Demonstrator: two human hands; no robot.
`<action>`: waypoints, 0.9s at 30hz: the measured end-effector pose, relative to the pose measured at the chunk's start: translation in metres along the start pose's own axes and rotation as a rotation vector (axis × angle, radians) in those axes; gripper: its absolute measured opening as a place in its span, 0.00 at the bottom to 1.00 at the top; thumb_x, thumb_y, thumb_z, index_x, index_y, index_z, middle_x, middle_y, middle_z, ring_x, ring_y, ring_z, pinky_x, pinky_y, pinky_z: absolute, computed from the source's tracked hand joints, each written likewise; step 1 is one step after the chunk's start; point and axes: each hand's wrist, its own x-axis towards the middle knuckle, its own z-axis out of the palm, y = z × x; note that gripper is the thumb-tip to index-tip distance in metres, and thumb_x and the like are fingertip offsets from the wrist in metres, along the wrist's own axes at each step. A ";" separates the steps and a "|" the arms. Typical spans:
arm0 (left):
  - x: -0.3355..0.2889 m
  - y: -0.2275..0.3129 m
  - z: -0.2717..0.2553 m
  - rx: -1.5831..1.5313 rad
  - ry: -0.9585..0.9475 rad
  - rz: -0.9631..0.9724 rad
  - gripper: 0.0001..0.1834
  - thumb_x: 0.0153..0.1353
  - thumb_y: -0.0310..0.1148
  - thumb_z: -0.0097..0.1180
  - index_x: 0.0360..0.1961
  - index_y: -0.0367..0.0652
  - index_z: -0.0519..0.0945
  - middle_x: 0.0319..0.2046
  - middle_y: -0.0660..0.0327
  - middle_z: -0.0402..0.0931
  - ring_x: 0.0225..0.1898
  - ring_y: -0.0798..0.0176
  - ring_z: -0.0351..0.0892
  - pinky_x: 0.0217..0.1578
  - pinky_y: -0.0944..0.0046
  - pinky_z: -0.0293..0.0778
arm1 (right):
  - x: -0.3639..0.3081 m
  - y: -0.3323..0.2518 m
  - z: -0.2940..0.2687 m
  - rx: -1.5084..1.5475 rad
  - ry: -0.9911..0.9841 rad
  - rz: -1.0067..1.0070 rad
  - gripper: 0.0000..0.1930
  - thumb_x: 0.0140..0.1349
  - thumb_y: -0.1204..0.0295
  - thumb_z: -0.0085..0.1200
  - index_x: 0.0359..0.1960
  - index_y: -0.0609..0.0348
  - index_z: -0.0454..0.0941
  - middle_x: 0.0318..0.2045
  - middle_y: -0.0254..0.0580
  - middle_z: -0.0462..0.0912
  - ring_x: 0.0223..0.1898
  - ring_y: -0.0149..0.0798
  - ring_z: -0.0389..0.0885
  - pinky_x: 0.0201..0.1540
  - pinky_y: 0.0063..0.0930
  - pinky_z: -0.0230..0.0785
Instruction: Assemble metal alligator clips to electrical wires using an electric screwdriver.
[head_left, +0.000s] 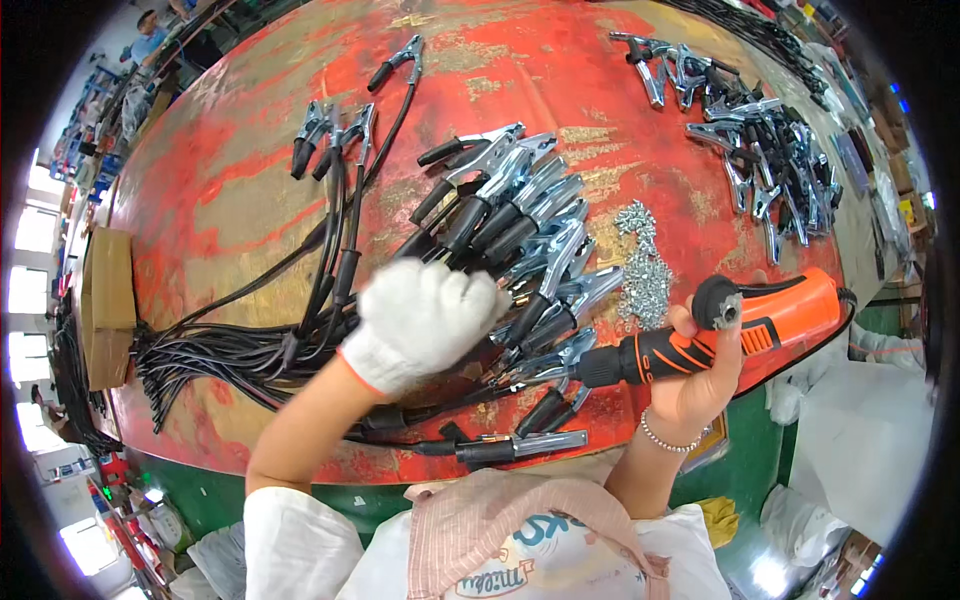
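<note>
My right hand [700, 385] is bare, with a beaded bracelet at the wrist, and grips an orange and black electric screwdriver [665, 355]. Its black nose points left at a metal clamp [568, 360] near the table's front edge. My left hand [425, 315], in a white knitted glove, is closed over the near side of a heap of battery clamps [520, 200] with black handles. What its curled fingers hold is hidden. Black cables [230, 360] run from the left toward the clamps. One clamp [530, 445] lies flat below the screwdriver's nose.
A pile of small silvery screws [645, 280] lies right of the clamps. More loose clamps [770, 160] are heaped at the far right. Several clamps with cables [335, 130] lie at the back left. A cardboard box [108, 308] stands at the left edge of the worn red table [240, 180].
</note>
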 end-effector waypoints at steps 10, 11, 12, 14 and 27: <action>0.012 0.022 0.022 -0.290 -0.600 -0.586 0.14 0.57 0.42 0.50 0.38 0.46 0.79 0.36 0.54 0.77 0.38 0.50 0.78 0.37 0.53 0.74 | -0.016 -0.007 0.005 -0.014 0.077 0.026 0.14 0.59 0.73 0.53 0.47 0.56 0.68 0.36 0.37 0.74 0.32 0.27 0.70 0.33 0.23 0.65; 0.010 0.022 0.019 -0.374 -0.496 -0.601 0.13 0.57 0.40 0.51 0.37 0.45 0.79 0.35 0.53 0.77 0.37 0.50 0.77 0.38 0.53 0.74 | -0.018 -0.010 0.004 -0.009 0.078 0.025 0.14 0.59 0.73 0.53 0.47 0.56 0.68 0.36 0.37 0.74 0.32 0.28 0.70 0.32 0.22 0.65; 0.004 0.020 0.020 -0.455 -0.395 -0.608 0.12 0.57 0.39 0.51 0.37 0.44 0.79 0.35 0.53 0.77 0.36 0.49 0.77 0.38 0.54 0.73 | -0.020 -0.013 -0.002 -0.012 0.080 0.024 0.14 0.59 0.73 0.53 0.47 0.57 0.68 0.36 0.37 0.74 0.33 0.28 0.71 0.35 0.24 0.67; -0.016 0.015 0.026 -0.603 -0.103 -0.585 0.10 0.59 0.33 0.50 0.37 0.38 0.76 0.31 0.53 0.76 0.33 0.55 0.77 0.36 0.58 0.72 | -0.026 -0.019 -0.009 -0.023 0.085 0.030 0.15 0.59 0.73 0.53 0.47 0.58 0.68 0.36 0.37 0.74 0.34 0.29 0.73 0.39 0.29 0.71; -0.031 0.041 -0.075 -1.467 -0.552 -1.004 0.16 0.55 0.27 0.58 0.45 0.38 0.72 0.31 0.66 0.76 0.27 0.72 0.74 0.28 0.71 0.72 | -0.042 -0.004 0.030 -0.092 -0.163 0.032 0.32 0.50 0.80 0.62 0.55 0.62 0.58 0.34 0.40 0.79 0.38 0.35 0.78 0.59 0.44 0.59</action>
